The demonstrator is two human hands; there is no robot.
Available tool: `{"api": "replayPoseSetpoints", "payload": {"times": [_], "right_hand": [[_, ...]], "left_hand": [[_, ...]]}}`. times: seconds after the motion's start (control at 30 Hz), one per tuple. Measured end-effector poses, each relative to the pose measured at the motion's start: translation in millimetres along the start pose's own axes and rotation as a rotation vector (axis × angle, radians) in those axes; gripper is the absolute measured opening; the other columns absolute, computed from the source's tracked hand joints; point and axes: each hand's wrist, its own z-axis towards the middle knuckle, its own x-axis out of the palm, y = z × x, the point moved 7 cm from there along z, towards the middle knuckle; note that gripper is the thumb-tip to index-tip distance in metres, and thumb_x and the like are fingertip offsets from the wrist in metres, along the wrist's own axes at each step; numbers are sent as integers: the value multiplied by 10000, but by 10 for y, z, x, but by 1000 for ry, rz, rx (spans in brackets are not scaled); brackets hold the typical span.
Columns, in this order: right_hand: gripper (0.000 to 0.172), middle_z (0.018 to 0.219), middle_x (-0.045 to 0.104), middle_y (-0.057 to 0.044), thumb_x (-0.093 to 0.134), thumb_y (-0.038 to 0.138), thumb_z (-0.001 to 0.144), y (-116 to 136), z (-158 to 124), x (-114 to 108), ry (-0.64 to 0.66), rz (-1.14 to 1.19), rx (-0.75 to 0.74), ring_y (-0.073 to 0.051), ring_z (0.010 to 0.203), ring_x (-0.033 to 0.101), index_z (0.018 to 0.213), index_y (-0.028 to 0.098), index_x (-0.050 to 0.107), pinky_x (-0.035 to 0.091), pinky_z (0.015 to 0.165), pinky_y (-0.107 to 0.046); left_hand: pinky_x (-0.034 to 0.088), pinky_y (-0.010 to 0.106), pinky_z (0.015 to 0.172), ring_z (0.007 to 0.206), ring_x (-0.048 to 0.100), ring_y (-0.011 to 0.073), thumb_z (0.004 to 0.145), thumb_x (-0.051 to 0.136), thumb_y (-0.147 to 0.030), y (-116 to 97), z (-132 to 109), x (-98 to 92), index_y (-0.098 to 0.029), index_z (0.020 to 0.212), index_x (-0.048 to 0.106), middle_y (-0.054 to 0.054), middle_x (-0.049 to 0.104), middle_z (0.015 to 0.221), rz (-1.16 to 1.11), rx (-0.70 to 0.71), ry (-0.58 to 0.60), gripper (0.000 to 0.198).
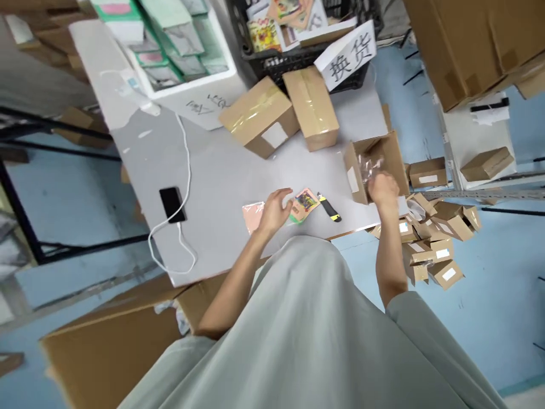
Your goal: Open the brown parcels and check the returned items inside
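My left hand [276, 211] is just over the table with its fingers curved and apart, holding nothing. Partly under its wrist side lies a flat pink packet [252, 216]. Close to its fingertips is a small colourful printed packet [305, 201] with a green edge. A black and yellow box cutter [330, 208] lies to the right of that. My right hand [385, 188] reaches into an open cardboard box [356, 190] at the table's right edge. Its fingers are closed on crumpled clear plastic [368, 167], and the fingertips are partly hidden.
Two taped cardboard boxes [263, 116] stand farther back. Behind them are a white bin [191, 99] of green-edged packets and a black crate [298, 62] with a paper sign. A phone [172, 204] with a white cable lies left. Several small boxes [443, 250] are piled on the floor.
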Motion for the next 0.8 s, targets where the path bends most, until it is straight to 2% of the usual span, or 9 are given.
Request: {"api": "replayPoseSetpoints", "payload": {"times": [0.1, 0.17, 0.23, 0.3, 0.4, 0.47, 0.53, 0.67, 0.8], "right_hand": [[344, 1394, 822, -175, 702, 476, 1107, 349, -345, -243, -148, 275, -211, -363, 1417, 733, 1336, 248, 820, 571, 1279, -580], [366, 1434, 811, -142, 709, 511, 1106, 704, -589, -119, -64, 414, -296, -336, 1407, 736, 1372, 281, 810, 575, 1281, -558], [360, 1415, 825, -128, 735, 506, 1090, 1103, -849, 290, 165, 530, -344, -309, 1327, 775, 1353, 277, 822, 606, 1237, -517], [340, 1388, 846, -120, 752, 479, 1076, 1444, -1129, 918, 479, 596, -329, -287, 1257, 807, 1320, 258, 837, 632, 1190, -475], [268, 1358, 861, -153, 795, 341, 1042, 1726, -1502, 1909, 839, 539, -207, -300, 1242, 825, 1261, 195, 846, 627, 1182, -454], [242, 1388, 855, -161, 796, 244, 1028, 1779, -1652, 2422, 903, 422, -86, -304, 1289, 812, 1257, 178, 837, 589, 1228, -444], [291, 1442, 835, -160, 770, 173, 1020, 1791, -1771, 2792, 909, 355, 65, -286, 1372, 780, 1307, 167, 814, 545, 1263, -392], [491, 1534, 780, -190, 758, 160, 985, 1821, -1976, 3180, 850, 330, 259, -269, 1386, 754, 1473, 117, 716, 552, 1213, -343], [505, 1382, 826, -152, 705, 215, 1005, 1817, -2131, 3318, 796, 367, 364, -215, 1171, 778, 1496, 104, 668, 619, 1023, -296]], "left_hand": [[437, 547, 1370, 1506, 657, 409, 984, 745, -256, 833, -358, -455, -199, 1285, 812, 182, 776, 1521, 19, -269, -113, 314], [484, 544, 1315, 1486, 676, 417, 986, 735, -256, 1280, -613, -656, -181, 1321, 794, 203, 758, 1554, -4, -424, -164, 349], [509, 533, 1279, 1467, 693, 413, 980, 726, -252, 1624, -818, -768, -164, 1353, 773, 223, 743, 1577, -56, -549, -202, 386], [503, 514, 1280, 1465, 701, 401, 960, 737, -241, 1884, -943, -807, -148, 1371, 752, 239, 729, 1592, -123, -637, -230, 422], [516, 484, 1260, 1448, 717, 385, 912, 794, -238, 2175, -1009, -791, -149, 1393, 727, 246, 716, 1602, -209, -706, -253, 494], [540, 466, 1223, 1427, 729, 376, 885, 826, -244, 2331, -1014, -766, -158, 1405, 713, 243, 724, 1581, -249, -723, -252, 538], [543, 455, 1210, 1418, 728, 365, 872, 833, -244, 2466, -1024, -741, -157, 1412, 702, 242, 732, 1556, -289, -739, -251, 563], [540, 445, 1198, 1365, 731, 338, 850, 815, -225, 2631, -1055, -651, -142, 1405, 707, 226, 766, 1464, -381, -746, -218, 571], [610, 416, 1009, 1078, 780, 301, 825, 850, -264, 2662, -1069, -503, -141, 1256, 769, 138, 827, 1092, -516, -733, -120, 456]]}}
